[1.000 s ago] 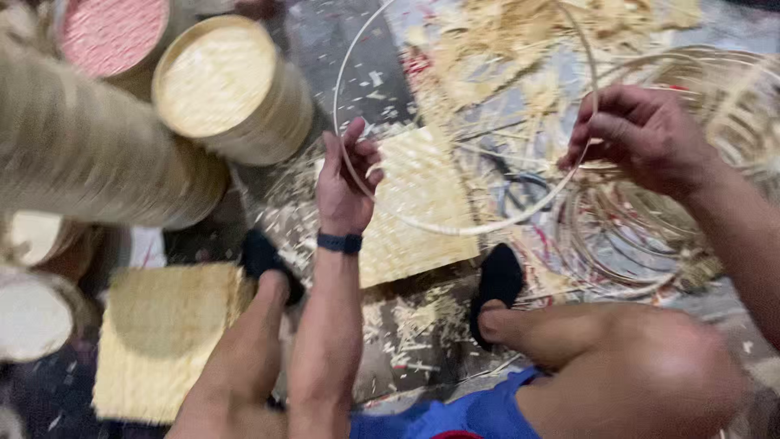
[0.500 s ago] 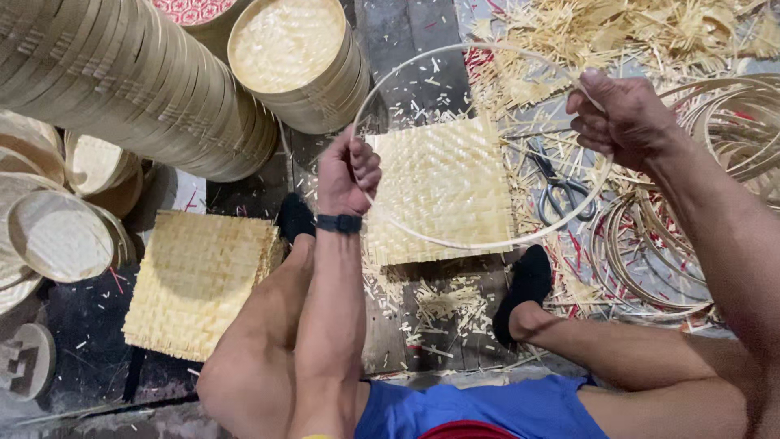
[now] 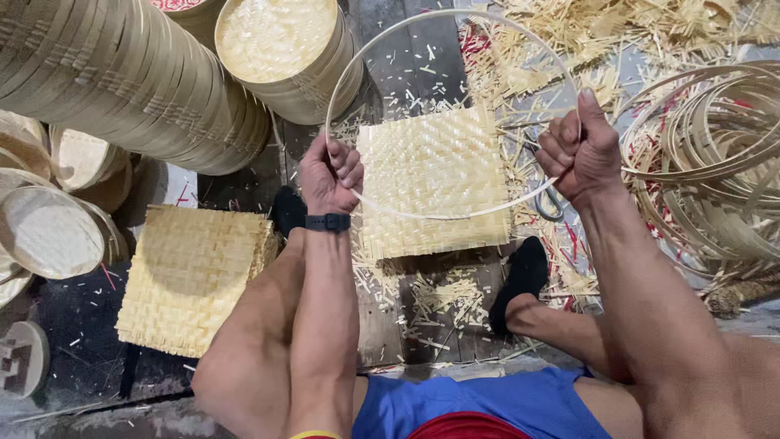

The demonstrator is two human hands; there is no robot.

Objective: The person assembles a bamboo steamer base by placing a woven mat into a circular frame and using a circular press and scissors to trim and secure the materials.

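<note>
I hold a thin round bamboo hoop [image 3: 443,15] with both hands, above a square woven bamboo mat [image 3: 435,179] lying on the floor between my feet. My left hand [image 3: 329,172], with a dark band on its wrist, grips the hoop's left side. On the hoop's right side, my right hand [image 3: 578,150] is closed in a fist around the strip. The hoop hangs roughly level over the mat.
A stack of woven mats [image 3: 191,272] lies at the left. Stacked round bamboo trays [image 3: 280,53] and long rows of them [image 3: 114,73] fill the upper left. Loose bamboo hoops [image 3: 715,154] pile up at the right. Scissors [image 3: 548,202] and shavings lie on the floor.
The view has shifted down and left. Both hands brought the hoop closer and centred it over the square mat; my right hand moved in from the hoop pile.
</note>
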